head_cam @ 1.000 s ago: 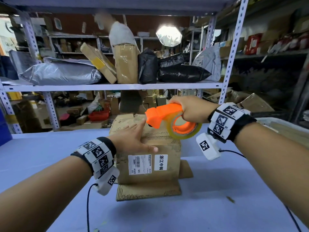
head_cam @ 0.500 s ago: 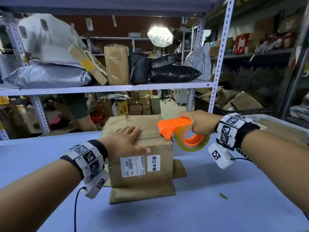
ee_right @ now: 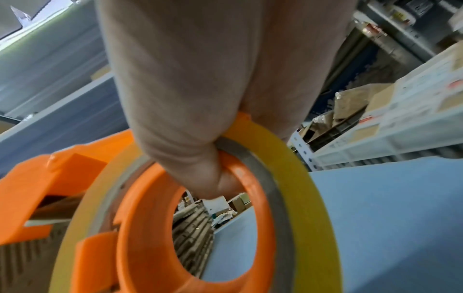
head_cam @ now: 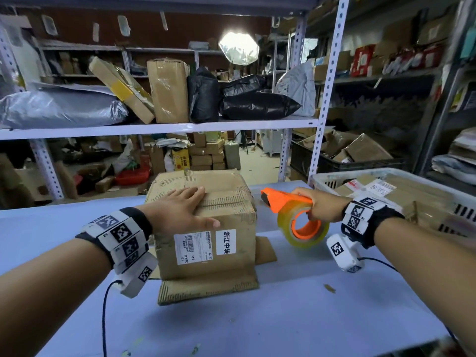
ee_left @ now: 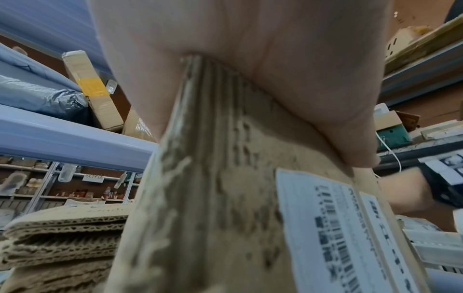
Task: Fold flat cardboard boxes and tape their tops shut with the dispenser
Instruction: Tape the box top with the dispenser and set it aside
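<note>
A worn cardboard box (head_cam: 206, 228) with white shipping labels stands on the blue table, its top flaps down and its bottom flaps splayed out on the table. My left hand (head_cam: 180, 210) lies flat on the box top near its front left corner, thumb over the front face (ee_left: 325, 119). To the right of the box, my right hand (head_cam: 322, 207) grips the orange tape dispenser (head_cam: 291, 204) with a yellowish tape roll (head_cam: 306, 233). Its fingers curl through the orange ring (ee_right: 175, 218). The dispenser is off the box, beside its right edge.
A white plastic crate (head_cam: 386, 186) with flat cardboard stands at the right rear of the table (head_cam: 309, 318). A metal shelf (head_cam: 154, 128) with parcels and bags runs behind the box. A stack of flat cardboard (ee_left: 62, 247) shows left of the box in the left wrist view.
My right hand has carried the dispenser off the box top, rightward and down beside the box. The left hand stays flat on the box.
</note>
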`<state>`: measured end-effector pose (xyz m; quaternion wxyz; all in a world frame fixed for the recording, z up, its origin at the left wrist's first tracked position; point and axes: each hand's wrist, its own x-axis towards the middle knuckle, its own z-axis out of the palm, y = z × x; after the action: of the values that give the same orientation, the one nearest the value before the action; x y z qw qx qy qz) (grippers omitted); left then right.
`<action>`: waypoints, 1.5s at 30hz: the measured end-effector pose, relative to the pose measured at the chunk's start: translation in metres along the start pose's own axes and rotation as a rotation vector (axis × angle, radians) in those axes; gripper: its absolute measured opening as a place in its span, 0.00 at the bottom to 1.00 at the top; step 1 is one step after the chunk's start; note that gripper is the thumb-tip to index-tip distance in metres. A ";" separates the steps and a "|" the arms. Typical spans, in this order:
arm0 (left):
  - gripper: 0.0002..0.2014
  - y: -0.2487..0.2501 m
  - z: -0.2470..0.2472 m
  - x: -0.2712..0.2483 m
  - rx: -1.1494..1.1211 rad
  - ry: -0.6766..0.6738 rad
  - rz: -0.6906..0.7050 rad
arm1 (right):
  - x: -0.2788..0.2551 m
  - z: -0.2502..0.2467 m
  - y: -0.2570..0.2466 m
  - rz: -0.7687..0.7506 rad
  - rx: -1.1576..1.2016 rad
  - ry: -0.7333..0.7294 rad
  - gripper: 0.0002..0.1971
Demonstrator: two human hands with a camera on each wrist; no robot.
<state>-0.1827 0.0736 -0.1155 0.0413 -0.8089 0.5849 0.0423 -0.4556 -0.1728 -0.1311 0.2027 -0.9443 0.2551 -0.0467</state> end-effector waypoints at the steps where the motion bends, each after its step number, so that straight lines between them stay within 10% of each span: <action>1: 0.71 0.000 0.000 0.001 0.000 0.003 0.001 | -0.005 0.002 0.007 0.020 0.003 0.005 0.24; 32: 0.43 0.089 -0.010 0.014 0.012 0.028 0.170 | 0.030 0.037 -0.029 -0.086 -0.579 0.069 0.32; 45: 0.50 0.003 0.000 -0.026 -0.032 0.002 -0.085 | 0.023 0.039 -0.036 -0.095 -0.631 0.087 0.30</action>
<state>-0.1939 0.0972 -0.1122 0.0295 -0.8336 0.5493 0.0492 -0.4111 -0.1419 -0.1520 -0.1139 -0.9684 0.2212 -0.0151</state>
